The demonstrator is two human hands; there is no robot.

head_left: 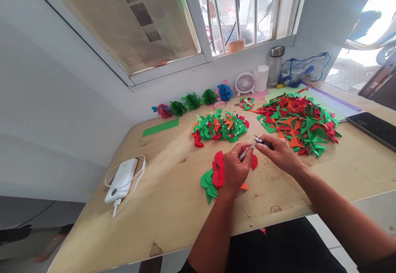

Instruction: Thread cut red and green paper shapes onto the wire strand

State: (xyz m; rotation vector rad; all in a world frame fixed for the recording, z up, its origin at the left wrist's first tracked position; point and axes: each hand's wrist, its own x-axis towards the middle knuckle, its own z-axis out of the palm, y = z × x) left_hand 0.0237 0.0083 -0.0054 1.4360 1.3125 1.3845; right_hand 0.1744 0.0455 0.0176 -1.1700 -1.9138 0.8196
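Over the front of the wooden table, my left hand (237, 164) pinches a narrow whitish strip (246, 152). Right beside it, my right hand (278, 152) is closed around a small dark-handled tool (261, 141), its pointed tip at the strip's upper end. Beneath and left of my left hand lie red cut pieces (219, 169) and green cut pieces (209, 184). Just behind my hands is a heap of curved green and red pieces with white marks (220, 127). A larger pile of red and green paper scraps (301, 120) spreads behind my right hand.
A white power bank (122, 181) with a cable lies at the left. Green paper balls (192, 101), a small fan (245, 84), a glass bottle (275, 67) and a clear pouch (305, 70) line the wall. A phone (373, 127) rests at the right.
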